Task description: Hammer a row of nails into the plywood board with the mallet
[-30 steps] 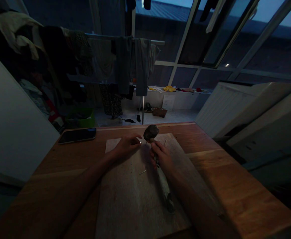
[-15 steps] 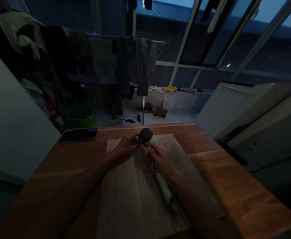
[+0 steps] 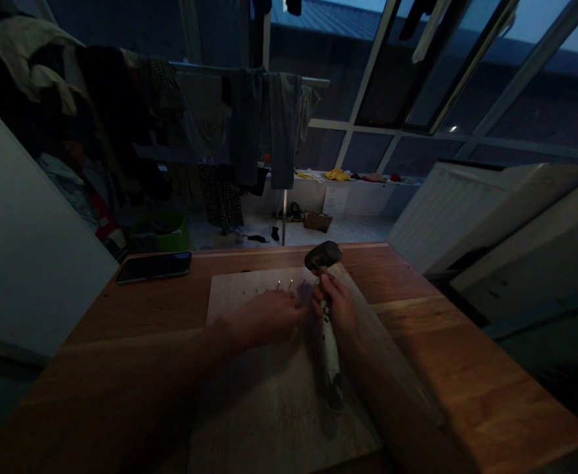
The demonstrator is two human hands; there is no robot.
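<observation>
My right hand [image 3: 339,304] is closed around the handle of a hammer [image 3: 331,349], close below its dark metal head. The head is raised over the far right part of a wooden board [image 3: 269,408], and the worn, pale handle points back toward me. Along the board's far edge, several nails [image 3: 291,284] stand upright in a row, with small dark dots to their left. Just in front of that row is my left hand [image 3: 274,316], slightly blurred. Its fingers are curled together, and whatever they may hold is hidden.
The board lies on a wooden table [image 3: 467,368]. A phone [image 3: 153,266] rests at the table's far left. Beyond are a drying rack with hanging clothes [image 3: 282,131] and a green basket [image 3: 163,230]. White appliance-like boxes [image 3: 471,210] stand at the right.
The hammer has moved right and its head has turned, uncovering the nails. My left hand has come toward me and to the right, away from the hammer head.
</observation>
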